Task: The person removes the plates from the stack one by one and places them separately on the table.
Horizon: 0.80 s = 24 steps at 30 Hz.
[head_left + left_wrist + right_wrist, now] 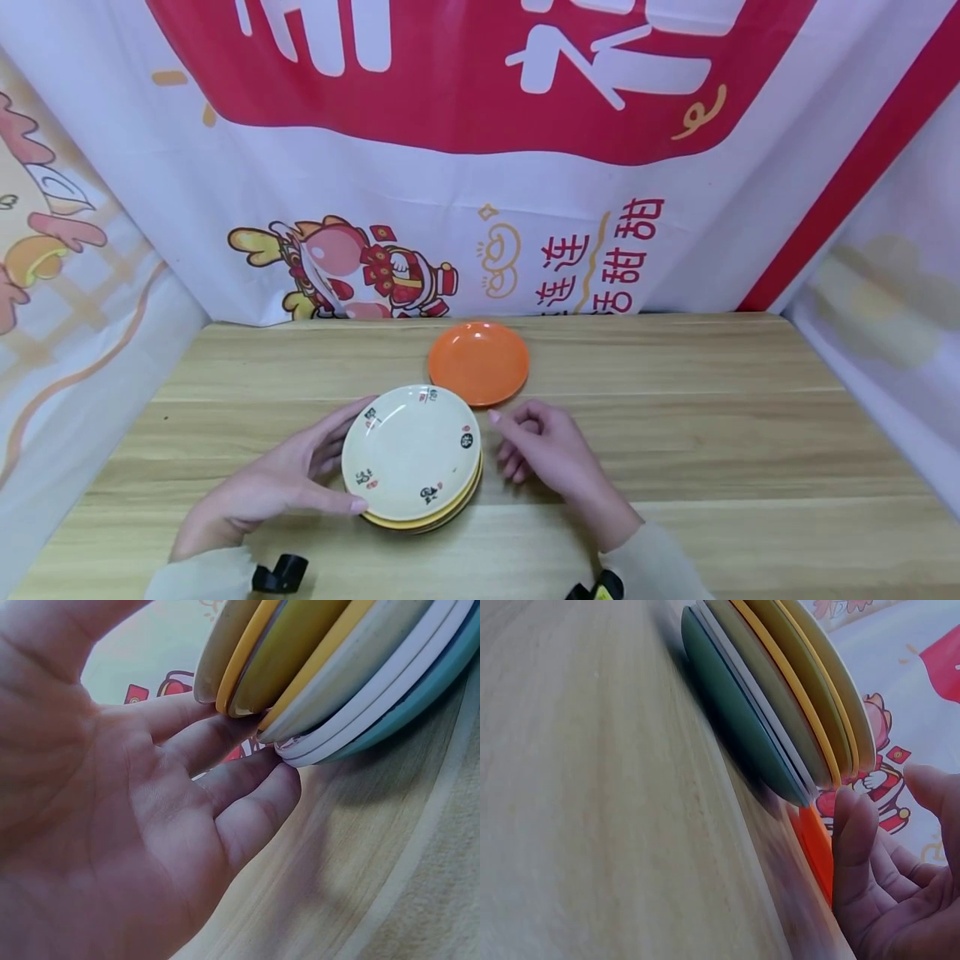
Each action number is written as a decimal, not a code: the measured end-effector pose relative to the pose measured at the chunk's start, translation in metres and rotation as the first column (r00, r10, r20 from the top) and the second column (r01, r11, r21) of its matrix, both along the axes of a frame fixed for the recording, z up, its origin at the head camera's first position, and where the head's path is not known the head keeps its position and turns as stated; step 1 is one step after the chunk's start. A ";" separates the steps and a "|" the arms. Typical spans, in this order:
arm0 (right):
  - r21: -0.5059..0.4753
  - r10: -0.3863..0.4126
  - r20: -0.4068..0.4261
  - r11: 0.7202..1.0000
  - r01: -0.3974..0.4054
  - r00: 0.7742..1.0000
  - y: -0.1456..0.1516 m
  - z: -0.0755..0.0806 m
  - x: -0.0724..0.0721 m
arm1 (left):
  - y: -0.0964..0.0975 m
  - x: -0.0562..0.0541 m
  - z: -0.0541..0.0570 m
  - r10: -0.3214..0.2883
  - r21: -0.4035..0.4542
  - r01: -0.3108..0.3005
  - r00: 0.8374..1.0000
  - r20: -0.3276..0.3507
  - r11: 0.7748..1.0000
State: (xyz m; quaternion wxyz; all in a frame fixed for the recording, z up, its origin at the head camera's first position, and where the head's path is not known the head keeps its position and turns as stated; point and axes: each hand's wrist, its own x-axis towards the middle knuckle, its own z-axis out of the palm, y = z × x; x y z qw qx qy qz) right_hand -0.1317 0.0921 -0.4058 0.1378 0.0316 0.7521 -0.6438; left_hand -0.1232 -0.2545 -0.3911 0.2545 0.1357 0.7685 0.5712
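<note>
A stack of several plates stands on the table, topped by a cream plate [412, 454] with small black and red marks. Below it are yellow-edged plates [821, 720], pale ones and a teal plate [405, 724] at the bottom. My left hand [288, 475] spreads along the stack's left side, thumb at the near rim. Its fingertips touch the plate edges in the left wrist view. Just off the stack's right side, my right hand [551, 450] holds nothing, its fingers loosely curled. Behind the stack lies an orange plate [480, 364], apart from both hands.
The wooden table [720, 433] ends at a printed cloth [480, 192] hanging along its back. More cloth [892, 283] hangs at both sides. A black wrist strap mount [281, 575] sits on the left sleeve.
</note>
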 end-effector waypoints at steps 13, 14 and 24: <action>-0.063 0.014 -0.016 0.998 -0.015 1.000 -0.010 0.004 0.014 | 0.000 0.000 0.000 0.005 -0.002 -0.005 1.000 0.009 1.000; -0.063 0.011 -0.013 0.998 -0.012 1.000 -0.011 0.003 0.015 | 0.000 0.000 0.000 0.005 -0.001 -0.005 1.000 0.008 1.000; -0.071 0.005 -0.009 0.997 -0.006 1.000 -0.017 0.000 0.023 | 0.002 0.002 0.001 0.011 -0.014 -0.011 1.000 0.004 1.000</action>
